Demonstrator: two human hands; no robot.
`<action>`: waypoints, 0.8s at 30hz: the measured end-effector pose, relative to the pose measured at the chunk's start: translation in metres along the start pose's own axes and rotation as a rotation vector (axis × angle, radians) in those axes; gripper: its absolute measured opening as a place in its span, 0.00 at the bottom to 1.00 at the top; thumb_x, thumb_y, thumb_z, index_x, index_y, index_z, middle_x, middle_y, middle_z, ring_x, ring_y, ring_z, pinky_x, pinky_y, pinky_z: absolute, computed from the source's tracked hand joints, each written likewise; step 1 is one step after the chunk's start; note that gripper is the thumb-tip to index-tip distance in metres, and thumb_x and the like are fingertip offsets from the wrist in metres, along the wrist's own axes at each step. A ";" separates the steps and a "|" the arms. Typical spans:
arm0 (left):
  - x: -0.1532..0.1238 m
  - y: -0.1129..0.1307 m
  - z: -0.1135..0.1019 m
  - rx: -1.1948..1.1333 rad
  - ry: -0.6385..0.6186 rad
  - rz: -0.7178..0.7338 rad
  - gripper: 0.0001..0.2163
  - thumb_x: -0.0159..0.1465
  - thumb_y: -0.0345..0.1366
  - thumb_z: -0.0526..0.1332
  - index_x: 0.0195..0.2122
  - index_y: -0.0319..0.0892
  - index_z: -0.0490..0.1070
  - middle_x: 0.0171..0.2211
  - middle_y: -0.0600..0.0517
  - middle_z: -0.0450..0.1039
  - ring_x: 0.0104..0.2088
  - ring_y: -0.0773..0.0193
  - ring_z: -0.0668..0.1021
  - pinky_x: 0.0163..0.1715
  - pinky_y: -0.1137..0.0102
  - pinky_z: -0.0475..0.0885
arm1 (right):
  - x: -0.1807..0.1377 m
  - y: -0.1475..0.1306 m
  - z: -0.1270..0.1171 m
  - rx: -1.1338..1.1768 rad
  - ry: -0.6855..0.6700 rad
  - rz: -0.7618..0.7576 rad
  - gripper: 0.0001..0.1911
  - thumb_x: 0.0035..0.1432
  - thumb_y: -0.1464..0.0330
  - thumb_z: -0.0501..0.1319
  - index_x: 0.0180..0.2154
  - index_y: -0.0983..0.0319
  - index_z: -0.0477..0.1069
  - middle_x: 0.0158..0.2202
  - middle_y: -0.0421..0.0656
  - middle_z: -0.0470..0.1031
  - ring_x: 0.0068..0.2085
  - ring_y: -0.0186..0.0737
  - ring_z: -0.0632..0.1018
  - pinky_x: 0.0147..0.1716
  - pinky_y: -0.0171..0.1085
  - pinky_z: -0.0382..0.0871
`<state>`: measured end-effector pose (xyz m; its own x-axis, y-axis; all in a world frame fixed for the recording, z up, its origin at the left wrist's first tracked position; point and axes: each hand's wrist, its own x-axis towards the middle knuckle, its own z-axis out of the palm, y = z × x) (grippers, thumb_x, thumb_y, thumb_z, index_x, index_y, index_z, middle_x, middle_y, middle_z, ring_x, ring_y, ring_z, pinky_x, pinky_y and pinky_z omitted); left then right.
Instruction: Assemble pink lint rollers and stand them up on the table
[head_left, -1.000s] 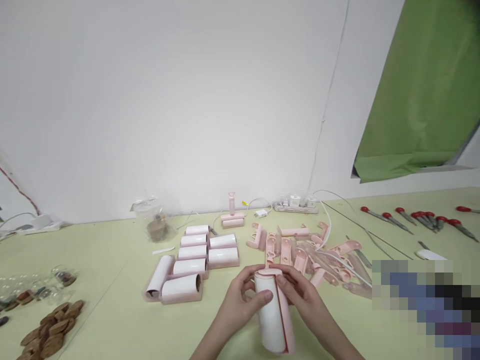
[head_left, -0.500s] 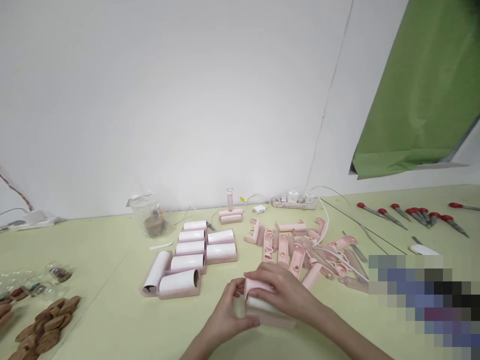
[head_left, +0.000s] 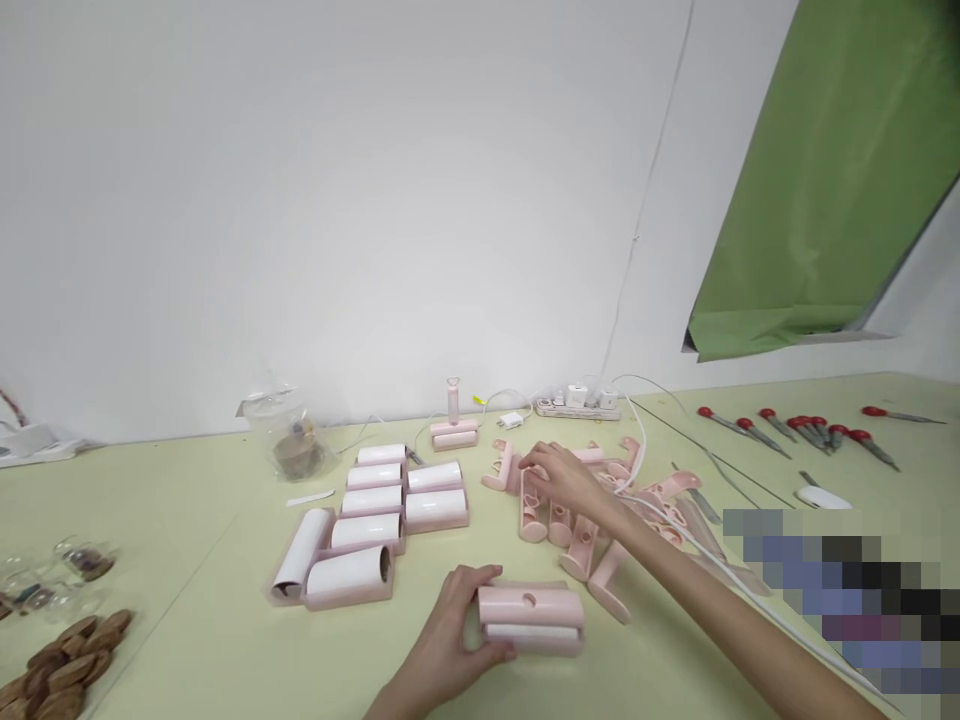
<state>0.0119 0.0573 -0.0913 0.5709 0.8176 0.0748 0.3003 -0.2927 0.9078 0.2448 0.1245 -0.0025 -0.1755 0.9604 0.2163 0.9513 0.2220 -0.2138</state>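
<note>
My left hand (head_left: 457, 635) grips the left end of a lint roller head (head_left: 531, 618) near the table's front. This head has a pink cover with a round hole, a white roll below it and a translucent base. My right hand (head_left: 562, 478) reaches over the scattered pink parts, its fingers and thumb bent around the far end of a pink roller cover (head_left: 532, 522), which still lies on the table. Another pink cover (head_left: 559, 525) lies beside it. To the left, several white rolls (head_left: 367, 530) rest in translucent pink trays.
A small pink lint roller (head_left: 454, 432) stands by the wall. Behind are a power strip (head_left: 577, 408) and a white plug (head_left: 511, 421). Red-tipped tools (head_left: 806, 430) lie right; a white cable (head_left: 757, 605) crosses there. Wooden pieces (head_left: 75, 660) and a plastic bag (head_left: 292, 440) are left.
My right hand has left the lint roller head and moved up to the pink covers. My left hand stays on the head, whose pink cover now shows fully. The view shifted slightly.
</note>
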 end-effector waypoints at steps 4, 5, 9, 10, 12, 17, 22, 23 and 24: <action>-0.001 0.002 -0.001 -0.041 -0.004 -0.075 0.35 0.47 0.30 0.64 0.55 0.44 0.49 0.47 0.48 0.58 0.48 0.60 0.64 0.52 0.65 0.57 | 0.043 0.006 0.020 -0.175 -0.104 0.053 0.11 0.59 0.65 0.57 0.38 0.67 0.67 0.41 0.46 0.65 0.45 0.42 0.66 0.46 0.44 0.59; -0.001 0.003 -0.001 -0.049 -0.006 -0.080 0.36 0.47 0.30 0.64 0.55 0.44 0.49 0.47 0.48 0.58 0.47 0.60 0.64 0.52 0.65 0.57 | 0.048 0.004 0.026 -0.203 -0.133 0.046 0.12 0.59 0.64 0.57 0.39 0.67 0.66 0.42 0.46 0.65 0.45 0.42 0.66 0.46 0.45 0.59; -0.002 0.005 -0.002 -0.045 -0.009 -0.041 0.34 0.47 0.30 0.64 0.55 0.46 0.51 0.47 0.50 0.58 0.48 0.61 0.63 0.52 0.66 0.57 | 0.046 -0.008 0.046 -0.269 -0.193 0.050 0.14 0.60 0.64 0.57 0.41 0.68 0.66 0.40 0.45 0.66 0.42 0.40 0.69 0.44 0.44 0.63; -0.001 0.005 -0.002 -0.040 -0.014 -0.030 0.33 0.48 0.31 0.64 0.55 0.46 0.52 0.47 0.50 0.58 0.49 0.60 0.63 0.52 0.66 0.56 | 0.043 -0.010 0.049 -0.274 -0.191 0.057 0.13 0.60 0.64 0.57 0.41 0.69 0.66 0.40 0.45 0.66 0.42 0.40 0.69 0.44 0.43 0.63; -0.001 0.005 -0.003 -0.036 -0.032 -0.022 0.34 0.47 0.32 0.64 0.55 0.46 0.52 0.47 0.49 0.58 0.49 0.60 0.62 0.53 0.65 0.56 | 0.039 -0.014 0.050 -0.265 -0.172 0.061 0.12 0.60 0.65 0.57 0.39 0.70 0.67 0.39 0.46 0.67 0.41 0.39 0.70 0.44 0.42 0.64; 0.001 0.003 -0.003 -0.016 -0.042 -0.003 0.32 0.47 0.31 0.64 0.54 0.46 0.54 0.47 0.50 0.58 0.49 0.59 0.62 0.53 0.64 0.55 | 0.032 -0.009 0.029 -0.125 -0.019 0.078 0.09 0.60 0.68 0.56 0.37 0.68 0.67 0.35 0.44 0.69 0.39 0.38 0.70 0.44 0.42 0.61; 0.000 -0.001 0.000 -0.035 -0.013 -0.004 0.33 0.48 0.30 0.64 0.55 0.49 0.52 0.47 0.52 0.59 0.48 0.61 0.63 0.52 0.66 0.57 | -0.007 -0.005 -0.015 0.136 0.091 0.020 0.14 0.60 0.73 0.44 0.43 0.64 0.64 0.36 0.42 0.69 0.35 0.35 0.71 0.34 0.31 0.62; 0.000 -0.002 0.000 -0.042 -0.013 -0.017 0.34 0.48 0.31 0.64 0.55 0.47 0.51 0.46 0.51 0.59 0.48 0.61 0.64 0.52 0.66 0.58 | -0.020 -0.007 -0.022 0.188 0.073 -0.012 0.15 0.59 0.73 0.42 0.42 0.63 0.64 0.34 0.41 0.69 0.32 0.33 0.71 0.30 0.30 0.62; 0.000 -0.002 0.000 -0.047 -0.012 -0.029 0.35 0.47 0.31 0.64 0.55 0.46 0.50 0.46 0.50 0.59 0.47 0.61 0.64 0.51 0.66 0.58 | -0.032 -0.010 -0.029 0.245 0.049 -0.052 0.16 0.58 0.73 0.42 0.41 0.62 0.65 0.33 0.40 0.69 0.30 0.33 0.71 0.28 0.29 0.62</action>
<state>0.0115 0.0578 -0.0930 0.5714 0.8195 0.0431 0.2813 -0.2450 0.9278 0.2486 0.0867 0.0200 -0.2045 0.9386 0.2778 0.8505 0.3109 -0.4242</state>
